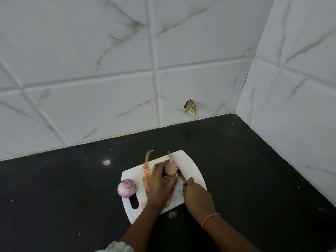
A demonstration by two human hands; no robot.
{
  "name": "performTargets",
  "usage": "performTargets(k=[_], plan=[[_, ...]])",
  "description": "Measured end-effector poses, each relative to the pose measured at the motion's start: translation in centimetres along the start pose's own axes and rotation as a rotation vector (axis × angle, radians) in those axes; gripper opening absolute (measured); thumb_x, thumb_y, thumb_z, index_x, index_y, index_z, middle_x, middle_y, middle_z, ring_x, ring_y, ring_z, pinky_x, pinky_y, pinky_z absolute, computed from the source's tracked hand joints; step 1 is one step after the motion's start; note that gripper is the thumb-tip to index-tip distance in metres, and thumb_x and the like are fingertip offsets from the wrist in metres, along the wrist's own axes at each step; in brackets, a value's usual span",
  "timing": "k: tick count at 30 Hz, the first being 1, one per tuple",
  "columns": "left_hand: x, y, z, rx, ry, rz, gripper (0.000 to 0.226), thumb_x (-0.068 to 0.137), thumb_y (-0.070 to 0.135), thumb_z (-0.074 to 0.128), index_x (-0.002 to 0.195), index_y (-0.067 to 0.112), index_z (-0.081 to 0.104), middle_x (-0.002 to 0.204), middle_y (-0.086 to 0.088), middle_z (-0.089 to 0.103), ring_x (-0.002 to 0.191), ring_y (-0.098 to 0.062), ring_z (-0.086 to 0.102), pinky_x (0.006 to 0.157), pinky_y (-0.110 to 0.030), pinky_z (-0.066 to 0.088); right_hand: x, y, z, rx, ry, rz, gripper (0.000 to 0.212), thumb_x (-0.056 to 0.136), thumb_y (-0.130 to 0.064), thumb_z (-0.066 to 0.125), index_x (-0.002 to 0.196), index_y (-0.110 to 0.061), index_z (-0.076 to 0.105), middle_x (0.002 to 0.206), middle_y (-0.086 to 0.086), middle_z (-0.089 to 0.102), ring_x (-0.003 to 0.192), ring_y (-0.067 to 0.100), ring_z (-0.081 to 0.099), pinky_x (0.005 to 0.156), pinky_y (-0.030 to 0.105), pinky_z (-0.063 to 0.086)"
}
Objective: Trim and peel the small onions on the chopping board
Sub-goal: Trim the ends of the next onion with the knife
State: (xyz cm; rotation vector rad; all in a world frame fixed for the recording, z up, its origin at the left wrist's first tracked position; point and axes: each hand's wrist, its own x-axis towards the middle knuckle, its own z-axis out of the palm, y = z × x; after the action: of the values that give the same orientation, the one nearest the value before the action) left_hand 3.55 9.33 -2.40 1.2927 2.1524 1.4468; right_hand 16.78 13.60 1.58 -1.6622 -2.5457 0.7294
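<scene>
Left hand (160, 186) curled over a small unpeeled onion (170, 169), fingers and thumb pinching it near the middle of the white chopping board (190, 166). Onion skin pale pinkish-brown; its long axis is hard to call, most of it hidden by the fingers. Right hand (197, 195) wrapped tight round the handle of a knife (175, 165), handle hidden in the fist. Blade long axis runs from the right hand up and to the left, tip toward the tiled wall, edge touching the right side of the held onion. Orange band (209, 218) on the right wrist.

Second onion, peeled (126, 188), purple-white, sits at the board's left edge just above the handle slot (134, 202), cut end facing up. Strips of orange peel (147, 170) lie on the board left of the left hand, one curling past the far edge. A small peel scrap (172, 214) lies on the black surface (245, 170) just off the board's near edge. A dried brown bit (190, 106) sticks to the wall (91, 70) behind.
</scene>
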Motion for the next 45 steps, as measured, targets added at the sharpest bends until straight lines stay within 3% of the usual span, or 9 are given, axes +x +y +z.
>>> performTargets(k=[4,7,14,18,21,25,32,40,45], plan=[[0.2,-0.3,-0.1,-0.014,0.024,0.023,0.043,0.080,0.016,0.081,0.119,0.019,0.065,0.122,0.006,0.058,0.109,-0.009,0.059,0.084,-0.010,0.049,-0.5,0.9,-1.0,0.144,-0.031,-0.045,0.029,0.101,-0.044,0.035,0.099,-0.020,0.049,0.096,0.000,0.062,0.095,0.022,0.063,0.074,0.034,0.047],[0.3,0.2,-0.2,-0.166,0.076,-0.039,0.039,0.080,0.017,0.083,0.113,0.025,0.063,0.117,0.013,0.061,0.106,-0.010,0.064,0.084,-0.023,0.057,-1.1,1.6,-1.3,0.204,0.107,-0.020,0.030,0.101,-0.046,0.035,0.096,-0.021,0.051,0.080,-0.007,0.055,0.084,0.018,0.063,0.069,0.034,0.050],[0.3,2.4,-0.7,-0.310,0.145,-0.124,0.026,0.083,0.026,0.081,0.096,0.033,0.060,0.096,0.018,0.069,0.089,-0.003,0.067,0.072,-0.015,0.053,-1.2,1.7,-0.7,0.195,-0.047,-0.015,0.029,0.100,-0.044,0.039,0.098,-0.020,0.053,0.095,0.000,0.062,0.090,0.021,0.063,0.074,0.033,0.048],[1.1,2.5,-0.9,-0.382,0.115,-0.159,0.038,0.081,0.019,0.083,0.108,0.031,0.060,0.110,0.029,0.064,0.091,-0.005,0.068,0.072,-0.019,0.056,-0.9,1.4,-1.0,0.310,-0.010,0.002,0.030,0.099,-0.047,0.041,0.090,-0.022,0.053,0.084,-0.006,0.058,0.079,0.013,0.059,0.068,0.031,0.048],[1.6,2.1,-0.8,-0.350,0.033,-0.135,0.043,0.084,0.012,0.080,0.119,0.029,0.063,0.126,0.046,0.042,0.093,0.002,0.066,0.073,-0.019,0.058,-0.6,1.7,-1.2,0.304,0.032,0.014,0.031,0.099,-0.047,0.041,0.085,-0.022,0.052,0.079,-0.006,0.056,0.076,0.014,0.059,0.068,0.032,0.048],[2.0,1.4,-0.2,-0.277,-0.089,-0.149,0.038,0.084,0.017,0.079,0.114,0.035,0.064,0.124,0.005,0.054,0.101,-0.006,0.065,0.080,-0.023,0.059,-0.5,2.1,-1.1,0.305,0.128,0.041,0.030,0.098,-0.047,0.043,0.089,-0.021,0.055,0.080,-0.005,0.060,0.077,0.015,0.062,0.069,0.035,0.054],[1.8,-0.1,1.1,-0.065,-0.149,-0.064,0.035,0.082,0.032,0.078,0.113,0.041,0.065,0.111,0.016,0.059,0.101,-0.002,0.063,0.086,-0.025,0.055,-0.7,2.7,-0.2,0.214,0.166,-0.005,0.022,0.096,-0.037,0.048,0.112,-0.023,0.051,0.108,-0.005,0.059,0.098,0.016,0.061,0.079,0.033,0.051],[1.0,-0.8,1.1,-0.066,-0.119,-0.079,0.042,0.083,0.019,0.078,0.120,0.033,0.063,0.108,0.023,0.067,0.104,0.009,0.062,0.090,-0.017,0.051,-0.5,2.7,-0.3,0.528,0.141,-0.082,0.009,0.099,-0.031,0.048,0.106,-0.029,0.053,0.075,-0.001,0.062,0.063,0.009,0.060,0.058,0.032,0.049],[0.9,-1.1,1.3,-0.085,-0.119,-0.145,0.039,0.082,0.021,0.080,0.115,0.031,0.062,0.102,0.019,0.066,0.098,-0.003,0.066,0.086,-0.022,0.054,-0.1,1.5,-1.4,0.533,0.057,-0.213,0.008,0.098,-0.035,0.048,0.099,-0.030,0.054,0.073,-0.005,0.059,0.059,0.004,0.053,0.054,0.023,0.040]])
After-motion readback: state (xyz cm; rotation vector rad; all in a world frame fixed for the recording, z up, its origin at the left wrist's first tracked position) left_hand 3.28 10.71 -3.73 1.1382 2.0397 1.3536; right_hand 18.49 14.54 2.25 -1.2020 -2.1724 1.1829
